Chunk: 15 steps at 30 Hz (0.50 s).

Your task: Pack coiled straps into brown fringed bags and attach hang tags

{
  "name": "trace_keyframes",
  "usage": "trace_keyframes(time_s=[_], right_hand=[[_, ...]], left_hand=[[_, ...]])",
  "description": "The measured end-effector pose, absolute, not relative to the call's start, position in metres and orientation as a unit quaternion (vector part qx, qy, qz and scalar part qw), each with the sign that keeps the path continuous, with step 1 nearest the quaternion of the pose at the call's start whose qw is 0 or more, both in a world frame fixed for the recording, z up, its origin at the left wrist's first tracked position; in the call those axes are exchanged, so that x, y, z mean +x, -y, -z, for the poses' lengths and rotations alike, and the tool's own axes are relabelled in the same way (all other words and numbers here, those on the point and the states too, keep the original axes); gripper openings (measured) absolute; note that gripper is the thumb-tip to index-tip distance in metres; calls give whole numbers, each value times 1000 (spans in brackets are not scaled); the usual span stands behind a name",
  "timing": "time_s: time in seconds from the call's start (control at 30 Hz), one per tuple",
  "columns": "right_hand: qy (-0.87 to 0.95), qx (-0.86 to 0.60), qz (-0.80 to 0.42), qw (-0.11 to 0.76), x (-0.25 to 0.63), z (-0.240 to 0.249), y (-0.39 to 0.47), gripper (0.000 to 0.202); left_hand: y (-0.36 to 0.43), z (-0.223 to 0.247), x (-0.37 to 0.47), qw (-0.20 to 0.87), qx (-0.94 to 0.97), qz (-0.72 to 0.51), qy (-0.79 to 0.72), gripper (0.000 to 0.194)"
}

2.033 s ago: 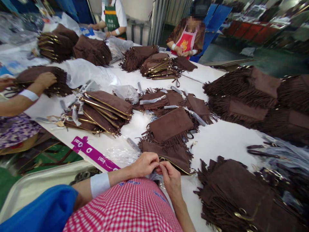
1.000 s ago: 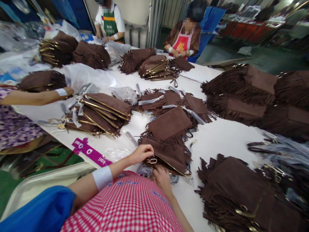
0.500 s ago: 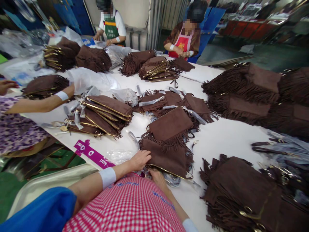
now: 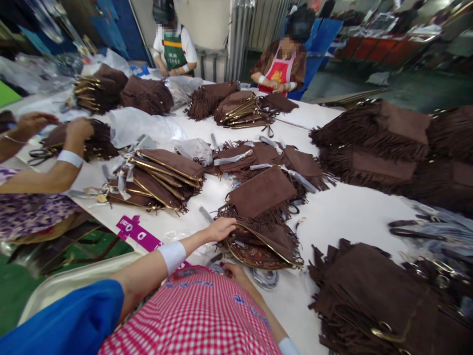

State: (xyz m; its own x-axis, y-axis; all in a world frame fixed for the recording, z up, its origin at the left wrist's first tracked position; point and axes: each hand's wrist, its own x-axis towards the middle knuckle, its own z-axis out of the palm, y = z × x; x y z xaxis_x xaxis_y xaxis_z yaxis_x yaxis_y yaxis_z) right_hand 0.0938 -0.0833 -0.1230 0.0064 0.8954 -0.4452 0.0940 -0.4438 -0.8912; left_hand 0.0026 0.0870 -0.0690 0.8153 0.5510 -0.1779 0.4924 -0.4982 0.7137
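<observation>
A brown fringed pouch [image 4: 268, 244] lies at the near edge of the white table, its gold zipper side gaping and a patterned lining showing. My left hand [image 4: 221, 229] is closed on the upper left corner of this pouch, lifting its top layer. Below the pouch, close to the checked apron, my right hand [image 4: 236, 272] has its fingers curled; what they hold, if anything, is too small to tell. Just beyond lies another brown fringed pouch [image 4: 263, 192], flat. A coil of grey straps [image 4: 265, 278] sits under the open pouch's near edge.
Gold-zipped pouches [image 4: 162, 177] are stacked to the left, beside a purple strip [image 4: 138, 234]. Large fringed piles [image 4: 369, 291] stand at the right. A co-worker's hand [image 4: 79, 129] touches a pouch at the far left; two people stand across the table.
My left hand has moved up and raised the pouch's top layer, so the pouch now gapes and shows its lining. The co-worker's hands at the left have come together over a pouch.
</observation>
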Motion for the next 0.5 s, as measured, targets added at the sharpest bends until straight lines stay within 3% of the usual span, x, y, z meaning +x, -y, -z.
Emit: trace_keyframes(time_s=[0.2,0.4,0.5], right_hand=[[356,-619,-602,358,140,77,101,23],[89,-621,-682,376,170,54,118,38],[17,-616,-658,433,164,60,113,39]], left_hand=[[-86,59,0,420,854,-51,-304,20],[-79,44,7,407,865,-49,-290,18],[-71,38,9,355,891,-18,-282,15]])
